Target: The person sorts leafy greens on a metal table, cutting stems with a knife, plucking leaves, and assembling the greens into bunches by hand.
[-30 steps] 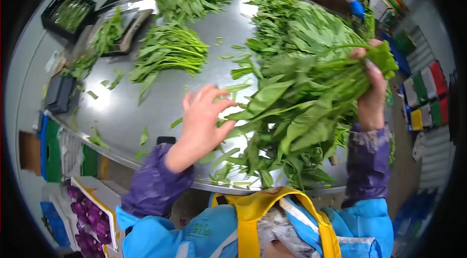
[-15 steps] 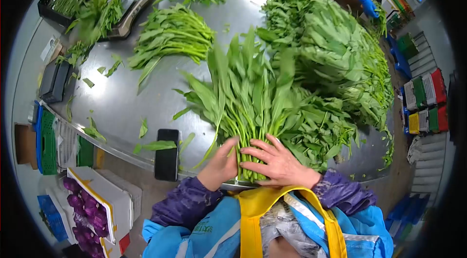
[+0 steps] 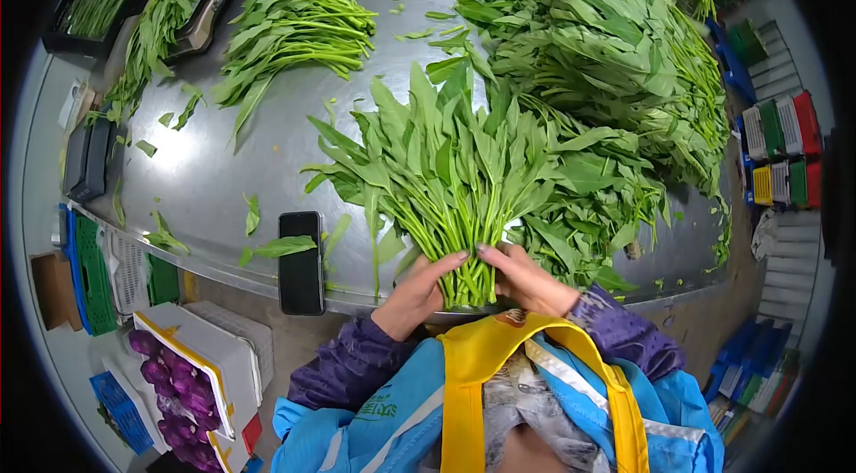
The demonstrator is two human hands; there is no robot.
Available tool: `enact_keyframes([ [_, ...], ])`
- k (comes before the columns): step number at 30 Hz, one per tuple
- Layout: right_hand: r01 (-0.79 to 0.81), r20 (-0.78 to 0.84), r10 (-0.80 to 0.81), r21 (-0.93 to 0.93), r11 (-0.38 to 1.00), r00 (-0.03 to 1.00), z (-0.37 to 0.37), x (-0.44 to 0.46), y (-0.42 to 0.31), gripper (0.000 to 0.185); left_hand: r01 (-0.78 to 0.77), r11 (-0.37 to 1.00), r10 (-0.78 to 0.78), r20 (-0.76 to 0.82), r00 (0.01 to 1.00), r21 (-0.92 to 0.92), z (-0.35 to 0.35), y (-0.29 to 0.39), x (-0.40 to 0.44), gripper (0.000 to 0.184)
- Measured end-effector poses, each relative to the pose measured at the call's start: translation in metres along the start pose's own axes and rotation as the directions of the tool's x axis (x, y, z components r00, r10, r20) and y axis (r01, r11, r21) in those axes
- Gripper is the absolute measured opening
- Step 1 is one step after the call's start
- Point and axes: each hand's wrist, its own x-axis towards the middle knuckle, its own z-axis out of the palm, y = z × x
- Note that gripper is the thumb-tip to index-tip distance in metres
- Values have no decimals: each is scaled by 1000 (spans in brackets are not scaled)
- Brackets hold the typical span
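Between my two hands is a bunch of water spinach (image 3: pixel 455 170), its stems toward me and its leaves fanned out over the metal table. My left hand (image 3: pixel 421 290) wraps the stems from the left, thumb across the front. From the right, my right hand (image 3: pixel 526 277) closes round the same stems, its thumb almost meeting the other one. The fingers behind the stems are hidden. Loose leafy stems (image 3: pixel 580 223) lie just right of the bunch, beside a large heap of the same greens (image 3: pixel 597 54).
A phone (image 3: pixel 301 263) lies at the table's near edge, with a leaf across it. Another bunch (image 3: pixel 299 36) rests farther back, near a scale (image 3: pixel 209 14). Scraps of leaf dot the metal table (image 3: pixel 294 179). A box of purple vegetables (image 3: pixel 183 388) stands lower left.
My right hand has gone from lying flat across the stems to gripping them from the right. The bunch's leaves have spread wider. The hand by the scale has left view.
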Motion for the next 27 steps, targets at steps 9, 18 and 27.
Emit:
enact_keyframes([
  [9, 72, -39, -61, 458, 886, 997, -4, 2, 21, 34, -55, 998, 50, -129, 990, -36, 17, 5, -23, 38],
  [18, 88, 42, -116, 424, 902, 992, -12, 4, 39, 37, 70, 955, -80, -21, 997, -289, -11, -11, -14, 42],
  [27, 431, -102, -452, -177, 885, 886, -2, -9, 33, 26, -181, 943, 203, -52, 978, 277, 9, -10, -20, 36],
])
